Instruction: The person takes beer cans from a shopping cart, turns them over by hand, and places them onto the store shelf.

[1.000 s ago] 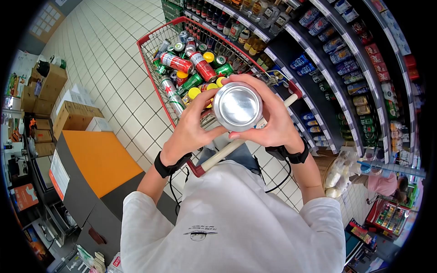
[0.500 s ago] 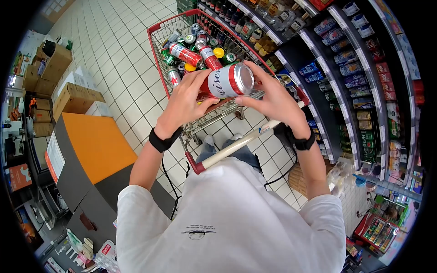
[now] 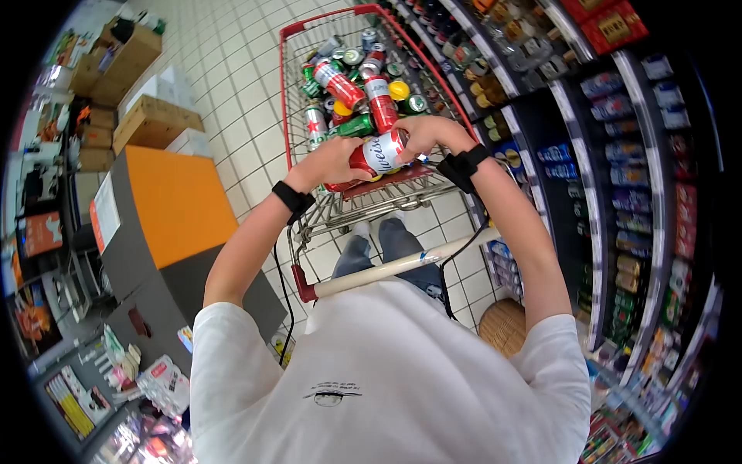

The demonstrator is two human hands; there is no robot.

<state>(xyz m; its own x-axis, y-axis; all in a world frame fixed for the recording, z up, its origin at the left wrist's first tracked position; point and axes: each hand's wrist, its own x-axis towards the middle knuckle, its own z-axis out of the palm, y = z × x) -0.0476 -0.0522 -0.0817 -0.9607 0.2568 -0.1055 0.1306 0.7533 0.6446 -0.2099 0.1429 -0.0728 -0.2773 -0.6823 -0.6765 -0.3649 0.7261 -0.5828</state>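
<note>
Can point(image 3: 381, 155) held sideways between both hands point(image 3: 332, 162); loaded cart point(image 3: 294, 30) beneath.

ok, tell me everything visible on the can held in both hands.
The can is a cylinder, apparently metal, red with a white band bearing dark script, partly covered by fingers. It lies sideways, tilted across the view, gripped between the left hand and right hand at the near end of the shopping cart. Whether it touches anything else is unclear.
</note>
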